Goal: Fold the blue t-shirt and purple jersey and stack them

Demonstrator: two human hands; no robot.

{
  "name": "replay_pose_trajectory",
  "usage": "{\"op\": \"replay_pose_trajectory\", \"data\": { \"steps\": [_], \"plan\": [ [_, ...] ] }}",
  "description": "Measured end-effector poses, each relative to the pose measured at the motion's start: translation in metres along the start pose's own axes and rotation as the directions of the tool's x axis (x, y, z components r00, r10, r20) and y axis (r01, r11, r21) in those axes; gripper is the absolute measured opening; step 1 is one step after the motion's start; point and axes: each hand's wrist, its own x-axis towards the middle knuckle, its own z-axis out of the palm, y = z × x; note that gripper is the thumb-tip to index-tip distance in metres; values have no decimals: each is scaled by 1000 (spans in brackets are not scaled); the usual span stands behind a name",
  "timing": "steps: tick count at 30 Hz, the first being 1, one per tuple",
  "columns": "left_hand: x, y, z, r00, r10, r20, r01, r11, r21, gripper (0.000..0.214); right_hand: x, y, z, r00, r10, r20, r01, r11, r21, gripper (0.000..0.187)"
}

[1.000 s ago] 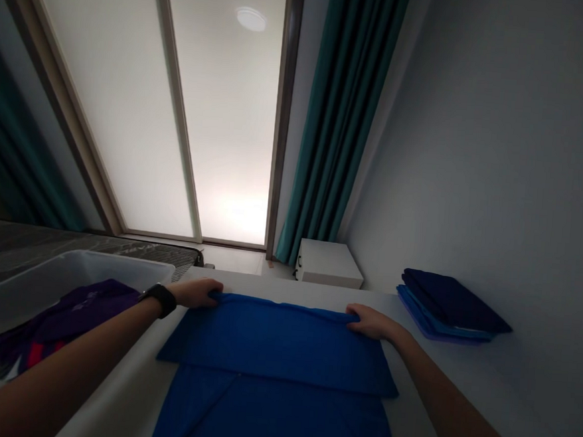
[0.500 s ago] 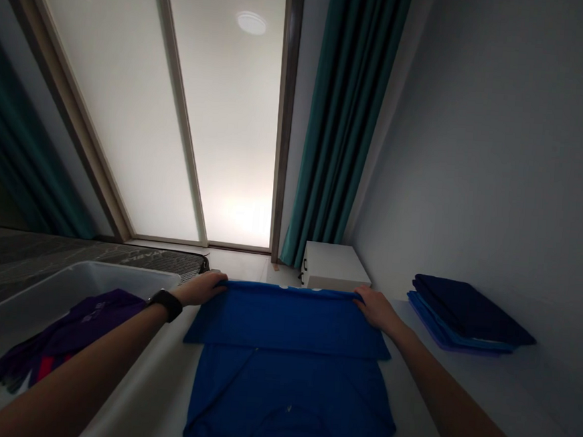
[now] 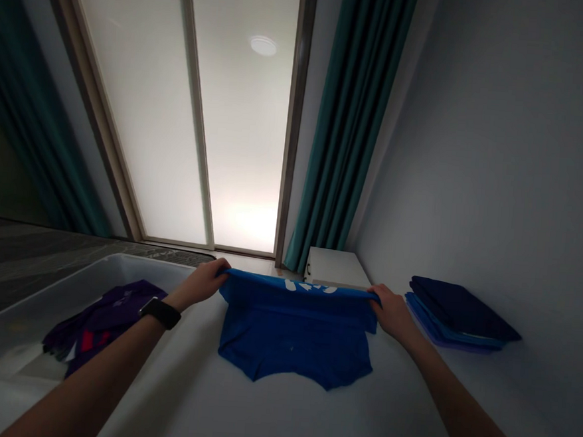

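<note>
Both hands (image 3: 203, 285) are clamped on the far edge of a blue T-shirt (image 3: 296, 332), pinching the fabric between fingers and thumbs, and they're spread about as far apart as the shirt is wide, one at each far corner. The left one has a black watch (image 3: 160, 312) on the wrist. Compared with the earlier shots, the shirt has got a lot shorter. It used to run toward me and off the bottom of the view, but now its near edge, a wavy, uneven line, sits well up the white table (image 3: 268, 410), with bare tabletop in front of it. The far edge is pulled up a bit and curls over, showing some white print. The shirt now lies wider than it is deep, so its long axis runs left to right, straight across the view. Just left of the shirt is a clear plastic bin (image 3: 133, 259) with purple clothing (image 3: 109, 315) inside, plus a bit of red. Off to the right of the shirt, near the right hand, sits a neat stack of folded dark blue clothes (image 3: 457, 316) against the wall. Beyond the shirt there's a small white box (image 3: 338, 267), then teal curtains (image 3: 353, 116) and a tall frosted glass panel (image 3: 130, 101).
</note>
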Motion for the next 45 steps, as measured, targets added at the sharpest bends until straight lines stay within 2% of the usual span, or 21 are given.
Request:
{"op": "replay_pose_trajectory", "data": {
  "steps": [3, 5, 8, 11, 14, 18, 27, 33, 35, 38, 42, 45],
  "plan": [
    [-38, 8, 2, 997, 5, -72, -10, 997, -79, 22, -36, -7, -1, 1000, -8, -13, 9, 997, 82, 26],
    [-67, 11, 7, 997, -7, -81, -1, 995, -96, 24, -65, -12, 5, 1000, -5, -12, 7, 992, 129, 25],
    [-111, 9, 24, 997, -22, -75, 14, 995, -102, 25, -112, -17, 25, 1000, 26, 3, -26, 988, 154, 24],
    [-149, -2, 48, 999, 13, -36, -16, 998, -67, 26, -151, -17, 50, 999, -4, -33, 9, 990, 139, 26],
    [-175, -13, 67, 997, 73, 16, -73, 997, 23, 33, -173, -13, 67, 998, -31, -59, 38, 992, 122, 31],
    [-188, -19, 77, 992, 129, 13, -129, 986, 105, 40, -180, -10, 70, 997, -35, -70, 42, 994, 100, 33],
    [-190, -19, 74, 978, 206, 29, -207, 951, 229, 45, -184, -11, 69, 993, -76, -85, 73, 997, -37, 43],
    [-178, -5, 76, 974, 224, 29, -224, 938, 266, 45, -179, -22, 58, 993, -47, -112, 43, 998, -40, 34],
    [-168, 4, 76, 970, 240, 45, -243, 936, 256, 47, -173, -28, 56, 992, -53, -116, 50, 998, -34, 36],
    [-146, 21, 74, 962, 258, 92, -272, 941, 200, 47, -155, -42, 54, 997, -64, -51, 63, 998, -16, 41],
    [-102, 37, 65, 943, 259, 211, -289, 949, 124, 48, -116, -61, 50, 993, -95, 75, 93, 995, 33, 46],
    [-68, 37, 62, 925, 221, 308, -262, 960, 97, 47, -86, -64, 51, 980, -118, 163, 108, 992, 71, 47]
  ]
}}
